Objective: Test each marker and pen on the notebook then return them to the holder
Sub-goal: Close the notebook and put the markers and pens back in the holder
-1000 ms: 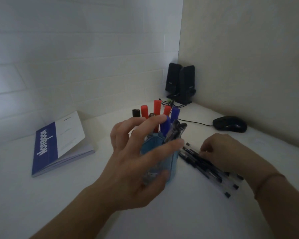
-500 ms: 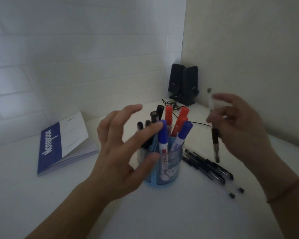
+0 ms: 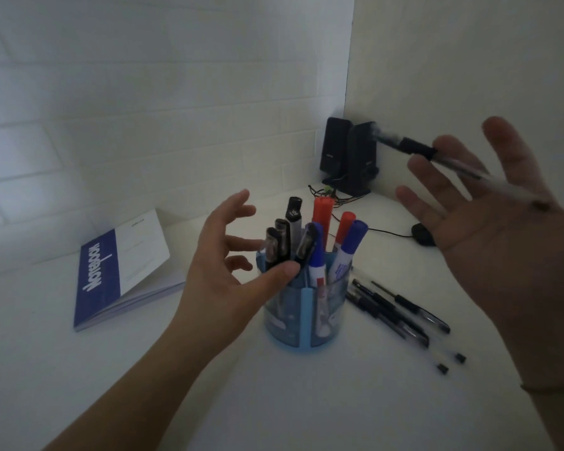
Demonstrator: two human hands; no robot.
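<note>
A blue translucent holder [image 3: 303, 317] stands mid-table with red markers [image 3: 321, 213], blue markers [image 3: 354, 242] and several dark pens upright in it. My left hand [image 3: 222, 265] hovers at its left side, fingers spread, the thumb tip against the rim by the pens. My right hand [image 3: 489, 242] is raised to the right, palm toward me and fingers spread. A clear pen with a black grip [image 3: 417, 148] lies slanted across that palm, blurred, its tip pointing up-left. A closed blue and white notebook [image 3: 111, 275] lies to the left.
Several black pens [image 3: 401, 307] lie loose on the table right of the holder. Two black speakers [image 3: 349, 154] stand in the wall corner with cables in front. A black mouse [image 3: 422, 234] sits behind my right hand.
My right hand lifted a pen off the loose pile, rose and turned palm-up with fingers spread. My left hand let go of the holder and stays open beside it.
</note>
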